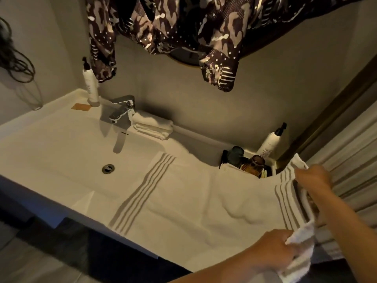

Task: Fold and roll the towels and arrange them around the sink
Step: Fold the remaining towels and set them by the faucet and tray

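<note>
A white towel (193, 201) with grey stripe bands lies spread flat across the right half of the white sink (61, 152) and the counter. My left hand (273, 250) grips the towel's near right corner. My right hand (314, 176) holds the far right corner, lifted a little above the counter by the right stripe band. A folded white towel (153, 125) rests at the back of the sink, just right of the chrome tap (122, 109).
A white pump bottle (90, 86) and a small tan pad (81, 107) stand at the back left. A black tray with dark cups (244, 162) and another pump bottle (271, 141) sit at the back right. A patterned garment (163, 27) hangs overhead. The drain (108, 168) is uncovered.
</note>
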Motion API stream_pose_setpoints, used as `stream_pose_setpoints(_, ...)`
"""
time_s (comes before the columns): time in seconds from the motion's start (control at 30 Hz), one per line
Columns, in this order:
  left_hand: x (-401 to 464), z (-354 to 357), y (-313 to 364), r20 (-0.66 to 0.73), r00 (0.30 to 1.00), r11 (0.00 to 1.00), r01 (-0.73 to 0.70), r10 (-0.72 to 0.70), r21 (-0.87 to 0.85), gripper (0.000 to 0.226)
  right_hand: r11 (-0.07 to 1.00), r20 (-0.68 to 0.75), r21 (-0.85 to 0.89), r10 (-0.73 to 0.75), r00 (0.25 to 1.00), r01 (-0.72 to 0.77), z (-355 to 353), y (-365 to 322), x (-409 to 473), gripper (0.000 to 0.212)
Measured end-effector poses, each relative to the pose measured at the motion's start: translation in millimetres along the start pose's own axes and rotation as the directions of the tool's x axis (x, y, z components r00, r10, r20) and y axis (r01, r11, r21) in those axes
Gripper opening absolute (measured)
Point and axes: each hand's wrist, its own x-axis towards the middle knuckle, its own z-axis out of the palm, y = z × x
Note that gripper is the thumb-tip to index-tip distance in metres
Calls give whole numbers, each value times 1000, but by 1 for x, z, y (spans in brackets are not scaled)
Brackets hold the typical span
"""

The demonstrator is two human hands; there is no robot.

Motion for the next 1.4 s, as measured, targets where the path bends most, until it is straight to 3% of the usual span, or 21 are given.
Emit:
stream_pose_setpoints(0.17, -35, -54, -25, -175, 983, 999, -54, 54, 9, 50, 989, 127, 132, 52, 991, -69, 30, -41, -7, 35)
stream_pose_setpoints(0.27, -70, -101, -49, -313, 948, 995, 29, -58, -95, 48, 939, 235, 342, -57, 970, -27, 67, -98, -24, 28)
stream_pose_setpoints(0.43, -134, -199, -102, -583, 783, 931, -16, -216, -366, 24, 909, 346, 354, -345, 873, 219, 179, -196, -51, 37)
stream_pose_setpoints(0.5, -156, -220, -123, -608, 734, 905, 21, -302, -424, 25, 897, 394, 338, -409, 823, 284, 204, -219, -78, 42)
stream_pose_setpoints(0.6, -182, -248, -168, -626, 666, 908, 218, -406, -357, 42, 855, 455, 425, -486, 746, 298, 248, -246, -127, 38)
stream_pose_setpoints(0.7, -194, -284, -220, -773, 492, 880, 441, -401, -177, 20, 880, 591, 430, -445, 672, 205, 291, -242, -174, 44)
stream_pose_setpoints(0.77, -193, -306, -242, -841, 448, 835, 550, -302, -7, 13, 886, 599, 326, -464, 653, 331, 316, -212, -194, 46)
stream_pose_setpoints(0.87, -168, -330, -258, -847, 526, 812, 527, -81, 250, 22, 808, 566, 73, -516, 642, 585, 339, -159, -198, 58)
stream_pose_setpoints(0.93, -144, -340, -262, -796, 603, 764, 540, -60, 352, 34, 778, 502, -14, -538, 677, 629, 343, -139, -193, 61)
stream_pose_setpoints(1.0, -118, -349, -262, -780, 616, 767, 553, -112, 327, 47, 720, 455, -37, -606, 653, 693, 343, -126, -185, 59)
stream_pose_setpoints(1.07, -93, -358, -256, -761, 604, 860, 495, -237, 125, 56, 678, 429, -34, -654, 623, 734, 343, -114, -180, 55)
stream_pose_setpoints(1.13, -67, -374, -257, -685, 597, 902, 362, -418, -234, 67, 673, 422, -43, -657, 625, 738, 347, -105, -179, 54)
stream_pose_setpoints(1.23, -44, -402, -259, -513, 604, 737, 195, -610, -647, 85, 669, 394, -78, -661, 639, 739, 352, -98, -183, 53)
stream_pose_setpoints(1.33, -42, -426, -250, -396, 683, 615, 100, -614, -782, 57, 683, 345, -69, -668, 660, 727, 352, -102, -181, 48)
stream_pose_setpoints(1.4, -45, -436, -235, -433, 706, 714, 147, -561, -685, 50, 662, 310, -84, -693, 651, 744, 345, -110, -174, 39)
